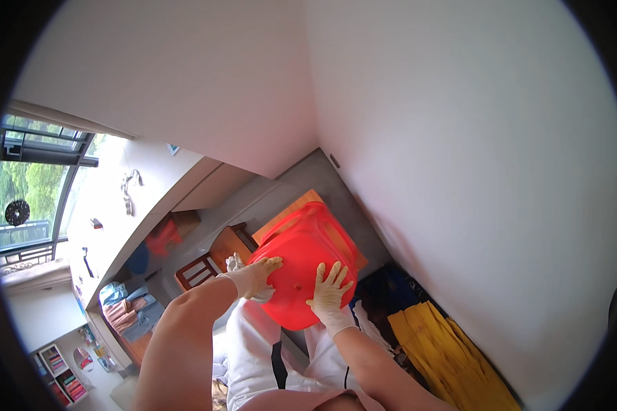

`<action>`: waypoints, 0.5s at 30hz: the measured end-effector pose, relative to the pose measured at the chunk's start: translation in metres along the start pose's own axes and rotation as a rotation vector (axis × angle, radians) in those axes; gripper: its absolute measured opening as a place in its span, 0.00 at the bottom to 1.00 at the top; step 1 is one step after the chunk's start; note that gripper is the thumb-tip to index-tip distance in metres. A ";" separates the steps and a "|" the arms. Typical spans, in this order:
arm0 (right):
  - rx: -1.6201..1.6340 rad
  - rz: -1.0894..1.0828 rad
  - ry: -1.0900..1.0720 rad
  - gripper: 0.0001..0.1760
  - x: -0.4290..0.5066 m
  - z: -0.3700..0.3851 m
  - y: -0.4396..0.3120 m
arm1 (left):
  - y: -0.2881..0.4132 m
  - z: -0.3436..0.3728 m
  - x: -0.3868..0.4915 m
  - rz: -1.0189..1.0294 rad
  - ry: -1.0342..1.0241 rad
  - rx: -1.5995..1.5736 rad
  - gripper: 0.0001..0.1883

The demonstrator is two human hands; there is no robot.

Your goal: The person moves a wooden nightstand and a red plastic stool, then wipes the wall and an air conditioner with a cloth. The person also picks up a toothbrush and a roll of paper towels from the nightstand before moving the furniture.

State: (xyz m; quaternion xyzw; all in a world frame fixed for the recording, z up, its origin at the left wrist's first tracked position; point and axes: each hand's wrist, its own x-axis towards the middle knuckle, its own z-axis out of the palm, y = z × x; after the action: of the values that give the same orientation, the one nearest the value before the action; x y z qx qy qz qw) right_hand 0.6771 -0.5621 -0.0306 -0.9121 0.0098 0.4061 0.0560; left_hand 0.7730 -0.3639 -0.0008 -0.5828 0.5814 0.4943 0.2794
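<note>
A red plastic stool (pixel 308 241), with a small hole near the middle of its top, is in front of my legs. My left hand (pixel 257 277), in a pale rubber glove, presses on its left side. Bunched greyish-white cloth (pixel 262 295) pokes out from under that palm, and more of it shows past the wrist. My right hand (pixel 329 293), gloved as well, lies on the right part of the top with its fingers spread and nothing in them. The stool's legs are mostly hidden from above.
Behind the stool is an orange-brown wooden surface (pixel 288 210); a small wooden chair (pixel 231 246) stands left of it. Folded clothes (pixel 131 311) lie farther left, near a long white counter (pixel 154 177). Yellow material (pixel 437 339) lies right, along the white wall (pixel 468 180).
</note>
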 end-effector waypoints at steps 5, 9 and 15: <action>0.026 0.005 0.030 0.67 -0.001 -0.002 -0.004 | 0.008 -0.009 -0.013 -0.067 0.053 -0.160 0.36; 0.012 0.005 0.029 0.68 -0.003 -0.004 -0.006 | 0.014 -0.017 -0.019 -0.141 0.077 -0.281 0.30; 0.043 0.011 0.001 0.67 -0.007 -0.011 -0.007 | 0.030 0.026 0.020 -0.256 0.245 -0.338 0.29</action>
State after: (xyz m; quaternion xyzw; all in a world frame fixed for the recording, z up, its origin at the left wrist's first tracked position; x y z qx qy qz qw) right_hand 0.6809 -0.5564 -0.0169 -0.9108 0.0238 0.4055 0.0735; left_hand 0.7346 -0.3534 -0.0207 -0.7459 0.4413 0.4705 0.1658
